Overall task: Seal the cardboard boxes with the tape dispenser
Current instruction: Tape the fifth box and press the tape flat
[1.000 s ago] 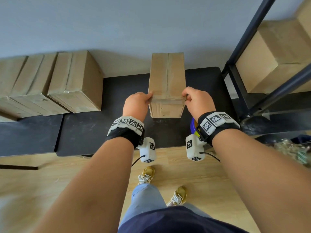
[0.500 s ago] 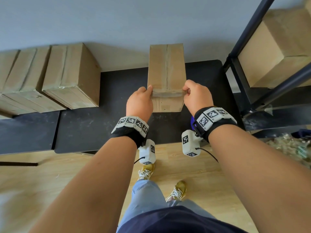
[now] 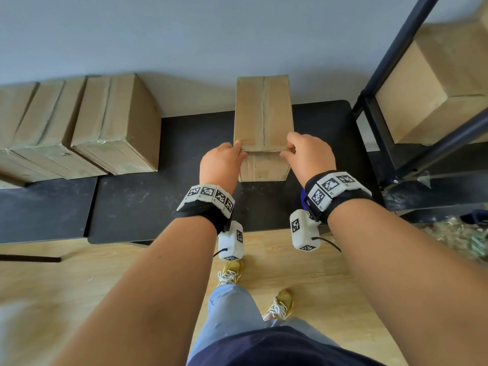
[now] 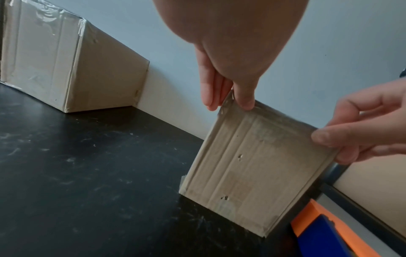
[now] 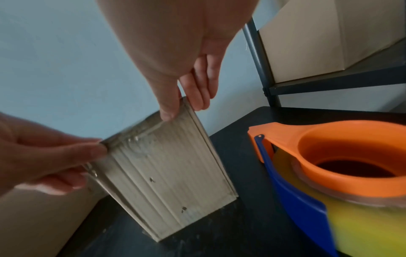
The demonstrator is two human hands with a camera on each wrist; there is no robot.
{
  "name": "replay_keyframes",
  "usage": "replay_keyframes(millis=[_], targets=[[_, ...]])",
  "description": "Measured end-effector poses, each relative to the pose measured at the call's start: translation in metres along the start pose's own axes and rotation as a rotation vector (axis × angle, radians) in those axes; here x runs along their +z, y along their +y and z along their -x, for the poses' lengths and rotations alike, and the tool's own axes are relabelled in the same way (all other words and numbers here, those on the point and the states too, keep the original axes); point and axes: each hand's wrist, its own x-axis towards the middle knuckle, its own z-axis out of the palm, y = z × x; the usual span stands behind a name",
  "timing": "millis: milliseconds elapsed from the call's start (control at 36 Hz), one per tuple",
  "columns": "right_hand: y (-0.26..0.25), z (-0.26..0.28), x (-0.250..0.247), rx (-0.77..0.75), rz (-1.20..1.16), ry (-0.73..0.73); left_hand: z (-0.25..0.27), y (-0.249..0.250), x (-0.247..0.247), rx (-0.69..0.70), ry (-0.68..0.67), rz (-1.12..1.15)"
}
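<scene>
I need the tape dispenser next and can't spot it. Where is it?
In the right wrist view, the tape dispenser lies on the black table at the near edge, right of the held box, under the right hand.

A black table stands beside a dark metal shelf.
</scene>
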Motion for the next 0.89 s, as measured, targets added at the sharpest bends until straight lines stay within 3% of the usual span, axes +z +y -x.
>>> replay_keyframes(millis=[222,361,722,889], targets=[[0.003,0.001,0.013,-0.112,0.079,0.102,-0.004,0.001,0.005,0.013,0.037,-0.049],[-0.004,0.005,0.021,-0.034,0.054,0.148,0.0,0.002,0.011,-0.027,0.098,0.01],[-0.023,-0.009,0.017,0.066,0.174,0.084,0.003,0.005,0.009,-0.024,0.127,0.122],[-0.009,-0.006,0.01,0.041,0.002,-0.002,0.002,0.006,0.01,-0.024,0.135,0.101]])
